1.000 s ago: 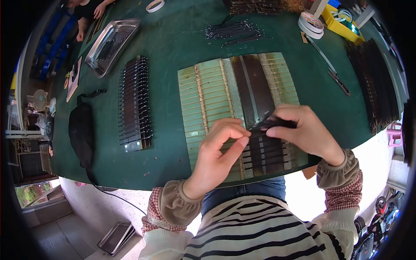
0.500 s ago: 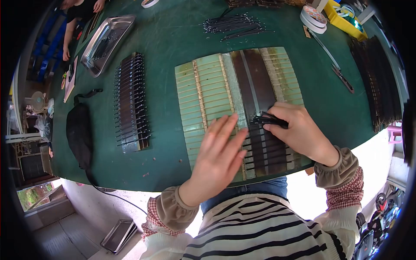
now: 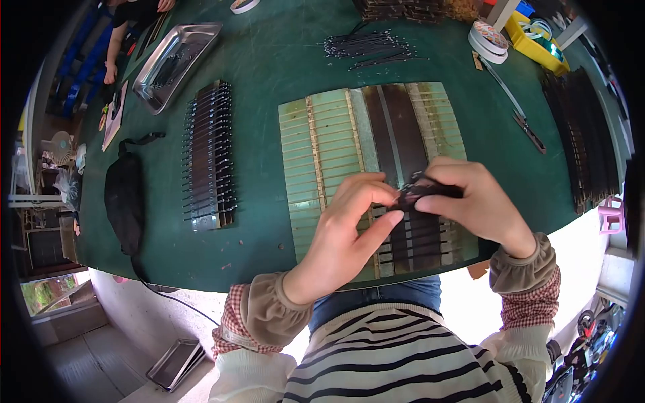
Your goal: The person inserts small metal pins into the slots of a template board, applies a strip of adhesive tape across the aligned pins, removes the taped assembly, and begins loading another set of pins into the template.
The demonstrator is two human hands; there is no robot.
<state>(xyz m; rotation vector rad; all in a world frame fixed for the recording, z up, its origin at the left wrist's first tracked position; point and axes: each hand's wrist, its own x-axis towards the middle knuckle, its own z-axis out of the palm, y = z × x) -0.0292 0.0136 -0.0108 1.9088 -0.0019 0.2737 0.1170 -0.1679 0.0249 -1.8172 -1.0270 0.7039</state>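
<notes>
My right hand (image 3: 467, 198) grips a bundle of short black wires (image 3: 443, 191) between thumb and fingers. The fingertips of my left hand (image 3: 346, 225) pinch at the bundle's left end; how many wires they hold is hidden. Both hands are over a pale green slotted board (image 3: 295, 168), near its lower middle. Two dark brown strips (image 3: 390, 138) run down the board with a grey line between them. Several black wires (image 3: 403, 245) lie crosswise over the lower part of these strips, just below my hands.
Left of the board lies a dark strip set with black wires (image 3: 210, 154). A wire pile (image 3: 369, 48) sits behind it, with tape rolls (image 3: 488, 41), a yellow bin (image 3: 537, 43) and tweezers (image 3: 529, 133) at right. A metal tray (image 3: 176, 64), black pouch (image 3: 124, 201) and another person's arm (image 3: 115, 50) are leftward.
My left hand has gone from spread fingers over the board to a pinch at the bundle's end. My right hand still holds the bundle. The view has shifted slightly.
</notes>
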